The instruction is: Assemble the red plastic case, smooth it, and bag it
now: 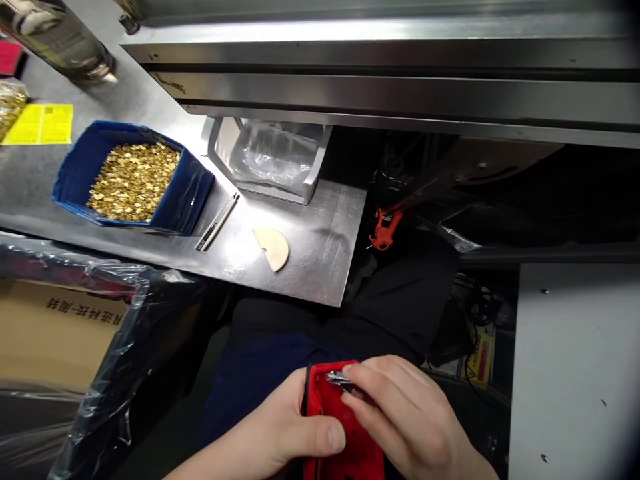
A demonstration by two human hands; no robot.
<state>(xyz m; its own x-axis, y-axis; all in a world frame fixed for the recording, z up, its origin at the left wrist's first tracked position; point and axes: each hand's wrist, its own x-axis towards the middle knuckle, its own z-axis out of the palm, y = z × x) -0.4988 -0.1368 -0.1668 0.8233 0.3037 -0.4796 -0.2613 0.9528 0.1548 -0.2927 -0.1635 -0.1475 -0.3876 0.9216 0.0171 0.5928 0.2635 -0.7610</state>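
Observation:
My left hand [287, 423] is wrapped round a red plastic housing [345, 427] with a black outer edge, its thumb lying over the near side. The housing is held above my lap, with its hollow side facing up. Between the thumb and fingers of my right hand [413, 417] is a small silver nail clipper [338, 378]. Its jaws are at the upper corner of the housing, over or against the inside edge; I cannot tell whether they touch. My right fingers hide the rest of the clipper and part of the housing.
On the metal table [320, 267] stand a blue bin [195, 193] of small brass parts and a grey bin [313, 177] with plastic bags. A utility knife [217, 223] and a wooden half-disc [275, 248] lie nearby. An orange-handled tool [384, 230] hangs beyond the table's edge. A plastic-lined box [65, 333] is at left.

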